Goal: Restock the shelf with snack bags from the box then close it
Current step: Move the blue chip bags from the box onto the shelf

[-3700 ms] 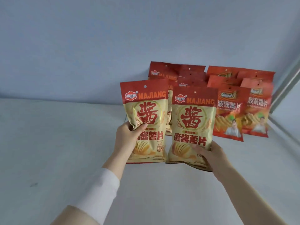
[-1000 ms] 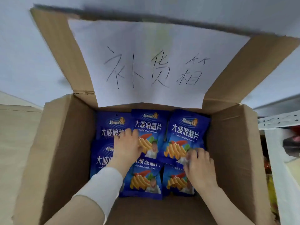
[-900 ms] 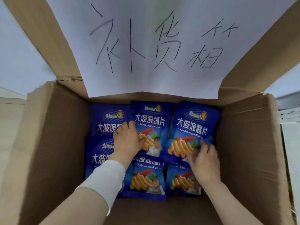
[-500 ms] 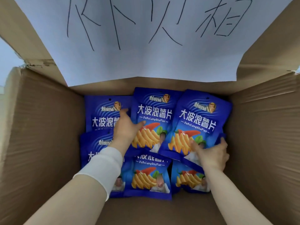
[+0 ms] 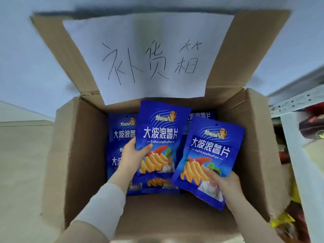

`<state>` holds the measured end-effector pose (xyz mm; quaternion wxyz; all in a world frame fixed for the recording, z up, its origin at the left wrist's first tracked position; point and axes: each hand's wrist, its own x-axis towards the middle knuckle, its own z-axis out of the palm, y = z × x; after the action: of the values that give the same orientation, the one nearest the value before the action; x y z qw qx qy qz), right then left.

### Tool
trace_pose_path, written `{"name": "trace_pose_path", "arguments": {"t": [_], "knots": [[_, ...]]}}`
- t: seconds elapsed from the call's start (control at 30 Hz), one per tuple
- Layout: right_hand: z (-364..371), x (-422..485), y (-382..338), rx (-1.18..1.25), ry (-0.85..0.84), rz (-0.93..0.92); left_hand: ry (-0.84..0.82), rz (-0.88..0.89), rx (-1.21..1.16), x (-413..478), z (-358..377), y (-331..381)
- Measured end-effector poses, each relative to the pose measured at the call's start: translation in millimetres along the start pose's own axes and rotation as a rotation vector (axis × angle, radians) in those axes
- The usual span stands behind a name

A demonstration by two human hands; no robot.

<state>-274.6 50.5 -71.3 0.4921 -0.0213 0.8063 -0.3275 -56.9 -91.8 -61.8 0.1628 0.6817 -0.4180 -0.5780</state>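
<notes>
An open cardboard box (image 5: 78, 146) stands below me with its far flap (image 5: 70, 55) raised; a white handwritten paper sheet (image 5: 150, 55) is stuck on that flap. My left hand (image 5: 130, 155) grips a blue snack bag (image 5: 159, 137) by its left edge, lifted above the box. My right hand (image 5: 221, 183) holds a second blue snack bag (image 5: 208, 158) at its lower right corner, also raised and tilted. Several more blue bags (image 5: 122, 132) lie on the box floor, partly hidden by the lifted ones.
A white metal shelf frame (image 5: 294, 146) stands right of the box, with red and yellow packets (image 5: 284, 223) blurred behind it. A pale floor (image 5: 22, 163) lies left of the box, and a light blue wall (image 5: 26, 58) rises behind.
Both hands have closed on a blue bag each and lifted them up off the pile in the box. The view has pulled back, showing the whole flap again.
</notes>
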Motion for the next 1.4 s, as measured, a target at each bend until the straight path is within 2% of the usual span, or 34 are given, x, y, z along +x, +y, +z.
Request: {"name": "trace_pose_path", "arguments": {"t": [0.1,0.23,0.3,0.43,0.57,0.73,0.9,1.0,1.17,1.3,1.4], "knots": [[-28,-55,-8,0.008,-0.019,-0.035,-0.015,0.022,-0.029,-51,-17,21],[-61,-121,-15,0.028,0.040,-0.028,-0.060,0.095,-0.085,-111,-44,61],[-79,-158,-18,-0.005,0.022,-0.091,-0.098,0.147,-0.113,-143,-55,82],[-118,-238,-35,0.012,0.139,-0.259,-0.190,0.256,-0.185,-217,-65,128],[-175,-300,-51,0.089,0.234,-0.373,-0.318,0.409,-0.163,-281,-39,185],[-275,-354,-60,0.209,0.453,-0.476,-0.500,0.659,-0.134,-357,42,268],[-402,-384,-35,0.337,0.630,-0.516,-0.755,0.799,-0.144,-445,156,328],[-473,-401,-9,0.435,0.673,-0.527,-0.901,0.841,-0.159,-498,230,340],[-577,-419,42,0.591,0.682,-0.537,-1.019,0.812,-0.124,-570,351,333],[-644,-412,72,0.737,0.897,-0.475,-1.091,0.782,-0.066,-607,435,324],[-692,-404,81,0.725,1.064,-0.430,-1.153,0.782,-0.003,-625,496,321]]}}
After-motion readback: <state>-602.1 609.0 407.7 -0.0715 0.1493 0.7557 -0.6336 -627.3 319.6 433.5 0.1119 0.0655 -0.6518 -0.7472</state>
